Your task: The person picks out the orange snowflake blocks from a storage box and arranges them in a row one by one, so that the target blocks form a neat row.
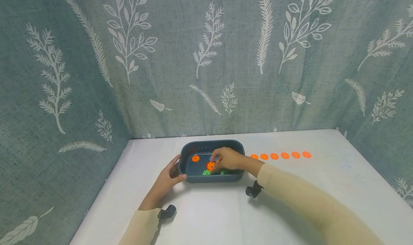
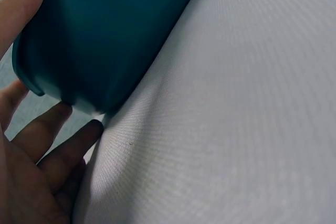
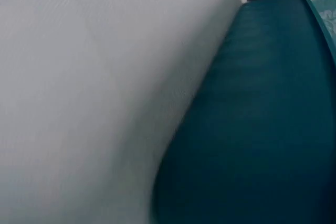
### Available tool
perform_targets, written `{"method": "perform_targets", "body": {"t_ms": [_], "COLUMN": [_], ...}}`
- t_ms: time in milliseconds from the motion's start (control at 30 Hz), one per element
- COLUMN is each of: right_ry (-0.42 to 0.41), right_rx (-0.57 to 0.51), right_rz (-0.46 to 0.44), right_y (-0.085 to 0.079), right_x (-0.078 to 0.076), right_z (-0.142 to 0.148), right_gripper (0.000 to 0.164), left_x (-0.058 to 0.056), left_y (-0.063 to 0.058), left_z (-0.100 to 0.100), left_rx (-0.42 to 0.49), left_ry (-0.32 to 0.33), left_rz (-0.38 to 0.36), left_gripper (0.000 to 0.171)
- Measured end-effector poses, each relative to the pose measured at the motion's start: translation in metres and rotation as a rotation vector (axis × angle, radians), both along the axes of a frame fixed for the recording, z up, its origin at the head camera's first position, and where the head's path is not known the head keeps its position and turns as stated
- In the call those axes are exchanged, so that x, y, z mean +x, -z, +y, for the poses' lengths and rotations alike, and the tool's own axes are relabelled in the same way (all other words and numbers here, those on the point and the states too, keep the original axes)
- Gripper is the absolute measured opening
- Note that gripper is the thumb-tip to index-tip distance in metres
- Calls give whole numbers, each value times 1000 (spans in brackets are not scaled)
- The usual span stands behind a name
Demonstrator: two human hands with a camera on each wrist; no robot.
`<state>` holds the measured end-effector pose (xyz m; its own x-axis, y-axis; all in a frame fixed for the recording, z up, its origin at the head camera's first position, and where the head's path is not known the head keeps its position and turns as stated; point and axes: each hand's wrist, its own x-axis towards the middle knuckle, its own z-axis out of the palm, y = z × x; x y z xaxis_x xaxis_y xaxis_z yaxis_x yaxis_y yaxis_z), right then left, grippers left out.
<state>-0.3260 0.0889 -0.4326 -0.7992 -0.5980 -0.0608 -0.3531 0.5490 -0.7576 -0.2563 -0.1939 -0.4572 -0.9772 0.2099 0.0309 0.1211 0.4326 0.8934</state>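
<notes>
A dark blue-green tray (image 1: 206,179) with rounded corners stands on the white table. My left hand (image 1: 166,178) holds its left end, with the thumb at the front corner; in the left wrist view the fingertips (image 2: 63,109) meet the end wall. My right hand (image 1: 228,158) reaches into the tray from the right and pinches an orange flower-shaped disc (image 1: 211,166) between thumb and fingers. Another orange disc (image 1: 195,158) lies at the tray's left. Green discs (image 1: 207,172) lie toward the front, with blue and red ones partly hidden by the right hand.
Several orange flower-shaped discs (image 1: 285,155) form a row on the white table (image 1: 206,216) right of the tray. A green-grey leaf-patterned curtain (image 1: 180,105) hangs behind the table and along both sides. Dark wrist cameras (image 1: 167,211) sit at both sleeves.
</notes>
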Motion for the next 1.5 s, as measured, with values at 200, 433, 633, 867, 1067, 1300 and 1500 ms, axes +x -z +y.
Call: {"method": "perform_targets", "body": {"t_ms": [200,433,633,867,1067,1300,1500], "right_ry": [30,65,81,75,124,183,234], "right_rx": [19,56,74,75,62,44,13], "right_rz": [-8,-4,13,9,-44,-77,-109], "right_y": [-12,-26,-34,-37,-33,-31,-30], "right_x": [-1,-5,-10,-11,-9,-7,-7], "right_z": [16,33,50,70,85,104,123], "right_gripper": [23,23,23,21,20,25,27], "left_x": [-1,-3,-3,-3,-2,-17,-20], "left_y": [1,3,2,1,0,23,33], "left_z": [0,0,-1,0,1,-5,-9], "left_rx": [-8,-14,-9,-15,-30,-19,4], "left_ry": [-11,-12,-6,-8,-11,-20,-15], "left_rz": [-2,-6,12,8,16,26,46], "left_gripper": [84,84,84,84,83,84,84]}}
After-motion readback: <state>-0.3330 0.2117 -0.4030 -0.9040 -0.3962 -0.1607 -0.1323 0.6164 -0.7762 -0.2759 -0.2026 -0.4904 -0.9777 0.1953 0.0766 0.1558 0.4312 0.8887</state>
